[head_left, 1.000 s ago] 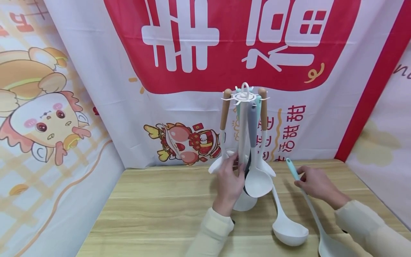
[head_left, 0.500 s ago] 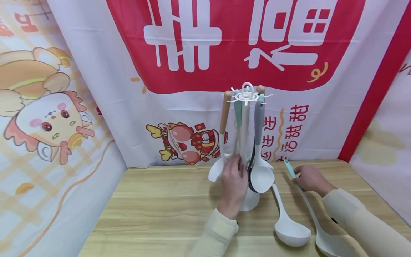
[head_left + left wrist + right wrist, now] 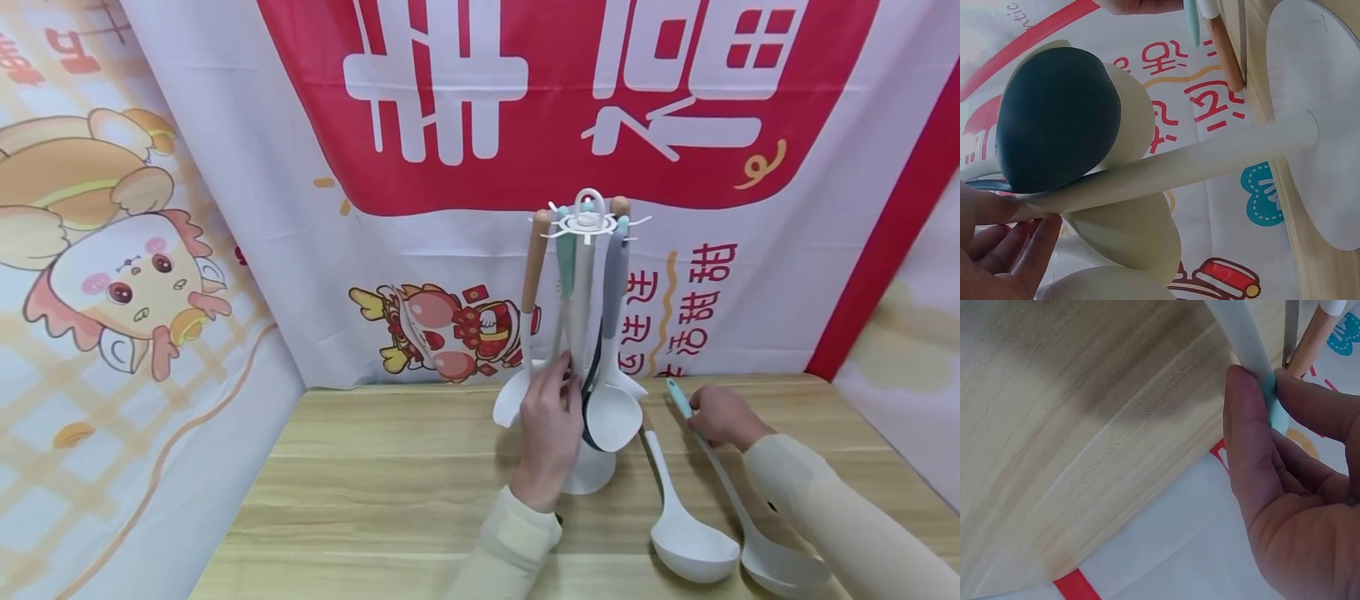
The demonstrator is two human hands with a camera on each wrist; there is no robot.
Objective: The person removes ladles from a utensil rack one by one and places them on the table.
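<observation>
- Left hand [image 3: 552, 421]: fingers [image 3: 1038, 247] and thumb on opposite sides of the white pole, pinching it low down, above the round base.
- Pole belongs to the utensil stand [image 3: 588, 473], upright on the worktop [image 3: 375, 483], hook ring and loop at top.
- Right hand [image 3: 722, 417]: thumb and fingers pinch the teal-handled utensil [image 3: 726, 483] at its handle, right of the stand. Tool extends toward the viewer over the worktop, pale head nearest; can't tell if handle is raised off the surface.
- Loose ladle [image 3: 693, 546], white with wooden handle, lies between stand and teal-handled utensil, bowl just beside that one's head.
- Hanging on stand: wooden-handled tool [image 3: 535, 262] at left, teal hanging tool [image 3: 566, 262] next to it, grey-handled ladle [image 3: 613, 417] at right, dark ladle [image 3: 1060, 119] just behind that; another wooden handle end at back.
- Both arms in cream sleeves [image 3: 821, 492].
- Behind: printed cloth [image 3: 420, 242], red panel, white characters, cartoon figure.
</observation>
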